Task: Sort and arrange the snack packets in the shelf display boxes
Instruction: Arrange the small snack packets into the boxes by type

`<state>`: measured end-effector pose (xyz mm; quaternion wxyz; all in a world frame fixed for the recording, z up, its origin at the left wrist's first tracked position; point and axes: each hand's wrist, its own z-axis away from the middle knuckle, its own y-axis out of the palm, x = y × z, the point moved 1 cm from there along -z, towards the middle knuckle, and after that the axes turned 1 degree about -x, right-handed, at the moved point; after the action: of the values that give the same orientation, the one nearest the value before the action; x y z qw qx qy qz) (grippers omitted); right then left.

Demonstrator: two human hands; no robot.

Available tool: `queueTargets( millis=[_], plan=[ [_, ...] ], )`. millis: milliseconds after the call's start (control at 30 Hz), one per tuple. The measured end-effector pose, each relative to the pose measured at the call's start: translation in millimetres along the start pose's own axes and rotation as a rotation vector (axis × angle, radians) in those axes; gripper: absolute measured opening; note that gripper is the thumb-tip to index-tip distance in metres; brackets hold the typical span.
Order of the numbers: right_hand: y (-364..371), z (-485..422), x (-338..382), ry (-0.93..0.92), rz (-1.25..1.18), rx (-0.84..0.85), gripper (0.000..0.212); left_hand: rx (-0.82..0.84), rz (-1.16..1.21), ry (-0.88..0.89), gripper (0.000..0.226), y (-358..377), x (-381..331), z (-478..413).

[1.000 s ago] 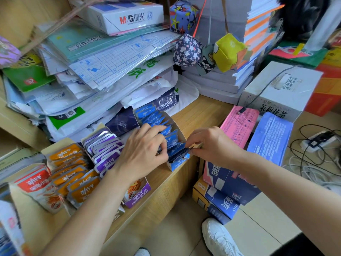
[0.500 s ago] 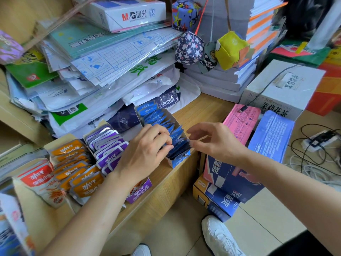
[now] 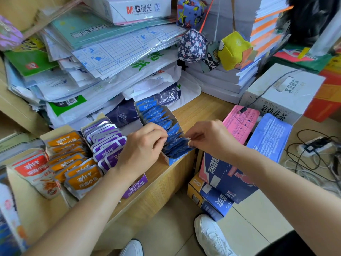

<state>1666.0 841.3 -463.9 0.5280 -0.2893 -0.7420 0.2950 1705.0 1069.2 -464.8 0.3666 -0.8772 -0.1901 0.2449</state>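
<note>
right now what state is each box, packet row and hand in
blue box, open-topped, nearly full
blue packets, standing on edge in a leaning row
purple packets, standing in a tight row
orange packets, overlapping, tilted back
left hand, fingers curled on the blue packets
right hand, fingers pinch the blue box's right wall

A small shop, it seems: display boxes [image 3: 173,160] of snack packets [image 3: 81,180] line a wooden shelf [image 3: 203,108], beside stacked wrapped stationery [image 3: 110,52], a copy-paper ream [image 3: 140,10] and drink cartons [image 3: 227,182] on the floor [image 3: 249,224].
</note>
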Motion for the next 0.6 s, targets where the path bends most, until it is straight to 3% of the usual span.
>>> queueTargets(
  millis=[167,467,600],
  plan=[
    [7,-5,-1,-0.219,0.154,-0.03,0.008,0.002,0.045,-0.021,0.006,1,-2,2],
    [6,3,4,-0.138,0.03,-0.132,0.008,0.005,0.23,-0.106,0.013,-3,-9,0],
    [5,4,6,-0.064,-0.053,-0.125,0.009,0.094,0.32,-0.12,0.034,-3,-12,5]
  ],
)
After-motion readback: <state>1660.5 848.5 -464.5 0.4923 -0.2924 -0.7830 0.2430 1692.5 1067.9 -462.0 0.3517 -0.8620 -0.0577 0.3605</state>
